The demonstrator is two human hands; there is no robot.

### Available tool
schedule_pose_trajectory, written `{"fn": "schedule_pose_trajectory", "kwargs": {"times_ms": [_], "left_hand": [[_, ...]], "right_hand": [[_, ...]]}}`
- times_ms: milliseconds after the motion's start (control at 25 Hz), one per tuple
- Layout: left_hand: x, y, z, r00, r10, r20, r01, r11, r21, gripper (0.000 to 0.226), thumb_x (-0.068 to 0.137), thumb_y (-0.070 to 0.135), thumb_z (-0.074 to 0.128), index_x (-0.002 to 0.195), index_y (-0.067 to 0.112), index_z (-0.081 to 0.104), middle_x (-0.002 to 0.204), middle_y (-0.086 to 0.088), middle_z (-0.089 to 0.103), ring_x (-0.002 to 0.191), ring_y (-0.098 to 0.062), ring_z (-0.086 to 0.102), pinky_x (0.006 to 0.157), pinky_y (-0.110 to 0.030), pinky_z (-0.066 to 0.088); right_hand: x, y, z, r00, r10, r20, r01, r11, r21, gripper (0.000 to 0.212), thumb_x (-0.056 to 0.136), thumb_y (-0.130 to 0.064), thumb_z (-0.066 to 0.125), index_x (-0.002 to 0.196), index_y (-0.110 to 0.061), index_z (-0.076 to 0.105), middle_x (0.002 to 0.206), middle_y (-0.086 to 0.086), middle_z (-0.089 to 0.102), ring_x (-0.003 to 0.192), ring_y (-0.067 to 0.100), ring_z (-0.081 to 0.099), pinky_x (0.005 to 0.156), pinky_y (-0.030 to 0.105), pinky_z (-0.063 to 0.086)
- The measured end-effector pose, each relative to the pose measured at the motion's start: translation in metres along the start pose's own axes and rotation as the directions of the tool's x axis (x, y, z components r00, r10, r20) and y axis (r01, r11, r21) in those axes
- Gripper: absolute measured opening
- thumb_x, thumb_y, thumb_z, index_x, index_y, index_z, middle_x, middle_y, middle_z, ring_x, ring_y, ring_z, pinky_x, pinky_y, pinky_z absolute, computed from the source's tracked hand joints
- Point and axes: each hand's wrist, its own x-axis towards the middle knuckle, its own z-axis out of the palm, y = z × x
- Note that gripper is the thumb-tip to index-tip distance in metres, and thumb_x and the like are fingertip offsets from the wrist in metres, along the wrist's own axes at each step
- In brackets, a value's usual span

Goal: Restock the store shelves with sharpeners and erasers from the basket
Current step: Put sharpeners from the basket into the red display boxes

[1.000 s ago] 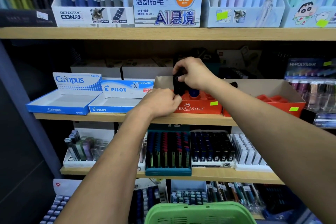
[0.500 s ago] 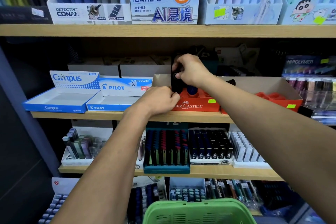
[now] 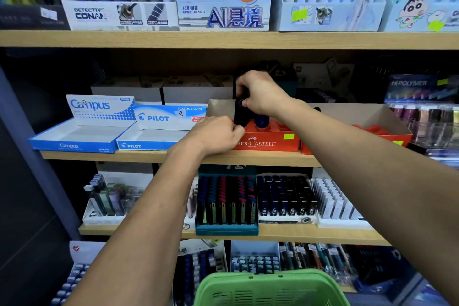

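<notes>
Two hands work at the red Faber-Castell box (image 3: 267, 141) on the middle shelf (image 3: 129, 156). Right hand (image 3: 260, 94) pinches a black sharpener (image 3: 240, 113) upright over the box's left end; left hand (image 3: 218, 135), fingers curled, grips the box's front corner just below it. Restocking looks partway: Campus tray (image 3: 74, 135) and Pilot tray (image 3: 154, 138) sit bare, green basket (image 3: 268, 288) waits below.

A black sharpener (image 3: 239, 113) is showing dark against the red-orange Faber-Castell box (image 3: 267, 142), which is wearing a small neon-yellow sticker. A blue sharpener (image 3: 260, 120) is standing in it. The Campus box (image 3: 74, 136) is showing blue and white with dots; the basket (image 3: 270, 289) is glowing green.
</notes>
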Motion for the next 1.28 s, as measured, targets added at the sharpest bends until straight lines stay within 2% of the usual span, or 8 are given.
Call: {"fn": "schedule_pose_trajectory", "kwargs": {"times_ms": [240, 480, 640, 840, 920, 1000, 1120, 1280], "left_hand": [[0.002, -0.002, 0.002, 1.000, -0.013, -0.002, 0.013, 0.999, 0.033, 0.048, 0.103, 0.039, 0.035, 0.067, 0.015, 0.055, 0.067, -0.001, 0.055, 0.071, -0.021, 0.054, 0.061, -0.033, 0.032], [0.002, -0.003, 0.011, 0.996, -0.005, -0.093, 0.008, 1.000, 0.030, 0.042, 0.101, 0.039, 0.037, 0.089, 0.012, 0.066, 0.083, -0.008, 0.066, 0.082, -0.028, 0.062, 0.069, -0.036, 0.043], [-0.006, 0.004, 0.004, 0.954, -0.044, -0.297, 0.022, 0.997, -0.075, 0.027, 0.096, 0.033, 0.046, 0.095, 0.016, 0.067, 0.086, -0.006, 0.068, 0.083, -0.028, 0.063, 0.071, -0.041, 0.054], [-0.057, 0.046, 0.018, 0.892, 0.113, -0.437, -0.103, 0.994, 0.048, 0.018, 0.093, 0.023, 0.049, 0.108, 0.018, 0.058, 0.103, -0.002, 0.062, 0.089, -0.025, 0.058, 0.073, -0.037, 0.044], [-0.080, 0.057, 0.054, 0.942, 0.176, -0.286, -0.151, 0.983, 0.108, 0.019, 0.091, 0.020, 0.048, 0.108, 0.016, 0.054, 0.110, -0.007, 0.063, 0.097, -0.032, 0.062, 0.074, -0.040, 0.046], [-0.104, 0.060, 0.107, 0.984, 0.176, 0.038, -0.180, 0.966, 0.186, 0.017, 0.090, 0.018, 0.048, 0.105, 0.015, 0.052, 0.110, -0.010, 0.064, 0.097, -0.035, 0.063, 0.067, -0.039, 0.045], [-0.137, 0.056, 0.194, 0.884, 0.068, 0.463, -0.179, 0.963, 0.201, 0.023, 0.089, 0.015, 0.054, 0.111, 0.013, 0.058, 0.109, -0.011, 0.064, 0.098, -0.032, 0.063, 0.066, -0.033, 0.043], [-0.168, 0.043, 0.282, 0.717, -0.007, 0.697, -0.087, 0.991, 0.099, 0.007, 0.085, 0.008, 0.061, 0.092, 0.009, 0.062, 0.089, -0.010, 0.061, 0.085, -0.028, 0.063, 0.064, -0.034, 0.050]], "right_hand": [[-0.001, -0.002, -0.003, 0.996, -0.034, 0.079, 0.036, 0.999, -0.028, 0.019, 0.086, -0.009, 0.071, 0.084, -0.028, 0.067, 0.103, 0.003, 0.068, 0.096, 0.024, 0.066, 0.084, 0.038, 0.058], [-0.014, -0.004, -0.002, 0.994, -0.028, 0.110, 0.044, 0.988, -0.145, 0.036, 0.086, -0.016, 0.059, 0.121, -0.019, 0.069, 0.130, 0.004, 0.061, 0.119, 0.029, 0.058, 0.098, 0.044, 0.050], [-0.050, -0.003, -0.001, 0.985, -0.111, -0.132, 0.113, 0.993, 0.014, 0.039, 0.090, -0.012, 0.055, 0.126, -0.017, 0.067, 0.134, 0.002, 0.057, 0.124, 0.025, 0.052, 0.103, 0.043, 0.046], [-0.162, 0.006, 0.012, 0.931, 0.032, -0.365, 0.048, 0.977, 0.208, 0.029, 0.084, -0.011, 0.052, 0.104, -0.018, 0.072, 0.101, 0.000, 0.069, 0.094, 0.020, 0.063, 0.082, 0.033, 0.052], [-0.206, 0.020, 0.048, 0.969, 0.137, -0.205, -0.096, 0.975, 0.198, 0.028, 0.079, -0.018, 0.048, 0.093, -0.021, 0.072, 0.092, 0.002, 0.072, 0.085, 0.027, 0.066, 0.073, 0.036, 0.054], [-0.251, 0.035, 0.096, 0.968, 0.196, 0.159, -0.214, 0.971, 0.104, 0.029, 0.075, -0.019, 0.046, 0.090, -0.021, 0.071, 0.090, 0.008, 0.073, 0.086, 0.033, 0.067, 0.072, 0.040, 0.056], [-0.307, 0.050, 0.163, 0.760, 0.184, 0.623, -0.217, 0.976, -0.022, 0.032, 0.081, -0.006, 0.053, 0.099, -0.022, 0.074, 0.108, 0.010, 0.072, 0.102, 0.030, 0.067, 0.085, 0.034, 0.055], [-0.355, 0.057, 0.229, 0.576, 0.168, 0.800, -0.218, 0.975, -0.048, 0.027, 0.087, -0.006, 0.056, 0.111, -0.009, 0.069, 0.111, 0.012, 0.070, 0.101, 0.027, 0.066, 0.082, 0.032, 0.053]]}}
